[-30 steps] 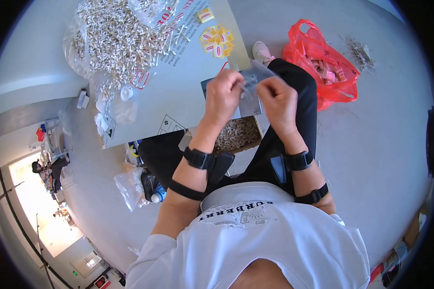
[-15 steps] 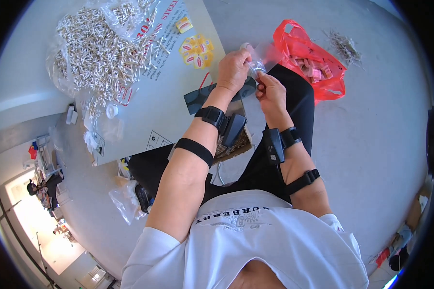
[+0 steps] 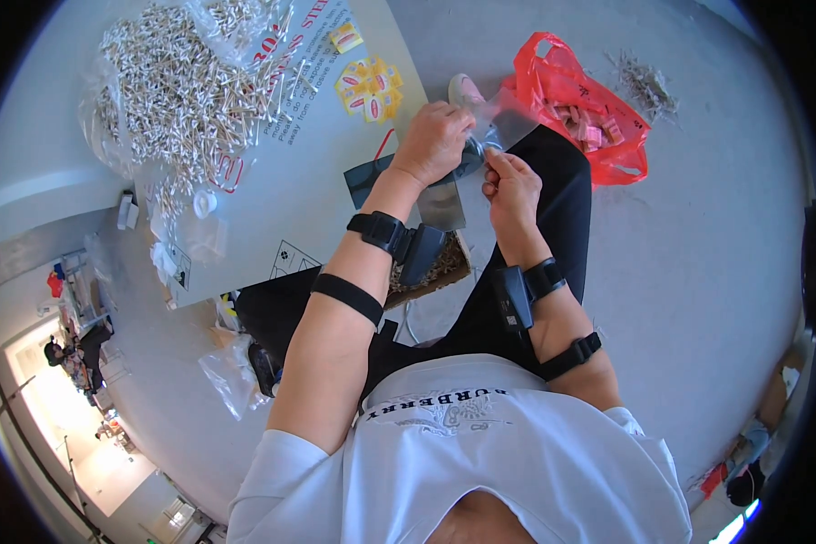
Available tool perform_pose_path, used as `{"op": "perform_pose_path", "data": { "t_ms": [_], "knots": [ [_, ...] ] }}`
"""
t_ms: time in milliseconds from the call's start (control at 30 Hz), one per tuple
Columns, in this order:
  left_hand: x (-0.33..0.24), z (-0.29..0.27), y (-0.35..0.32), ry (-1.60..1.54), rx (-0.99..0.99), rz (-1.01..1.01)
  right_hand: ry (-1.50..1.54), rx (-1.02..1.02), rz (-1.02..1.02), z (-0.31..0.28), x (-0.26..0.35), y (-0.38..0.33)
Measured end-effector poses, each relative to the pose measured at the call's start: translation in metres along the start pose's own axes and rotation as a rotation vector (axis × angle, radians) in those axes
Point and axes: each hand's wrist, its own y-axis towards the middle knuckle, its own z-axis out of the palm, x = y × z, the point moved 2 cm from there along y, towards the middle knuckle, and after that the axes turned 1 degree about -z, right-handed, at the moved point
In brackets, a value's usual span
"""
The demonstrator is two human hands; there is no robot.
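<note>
Clear plastic bag in the pinch of left hand and right hand, free of table edge.

I see the left hand has drawn back slightly, leaving more of the pink shoe showing beyond.

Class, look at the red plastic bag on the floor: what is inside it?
Through the opening of the red plastic bag, several small pink, block-like items show, heaped together. Anything beneath them or behind the bag's red sides is covered.
</note>
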Motion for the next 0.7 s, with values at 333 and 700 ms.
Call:
{"op": "perform_pose_path", "data": {
  "t_ms": [333,700],
  "knots": [
    [0.006,-0.025,-0.008,-0.311,0.177,-0.37,-0.118,-0.002,-0.103,0.014,-0.022,-0.033],
    [0.012,-0.041,-0.031,0.255,0.26,-0.142,-0.18,0.084,-0.275,0.015,-0.04,-0.034]
  ]
}}
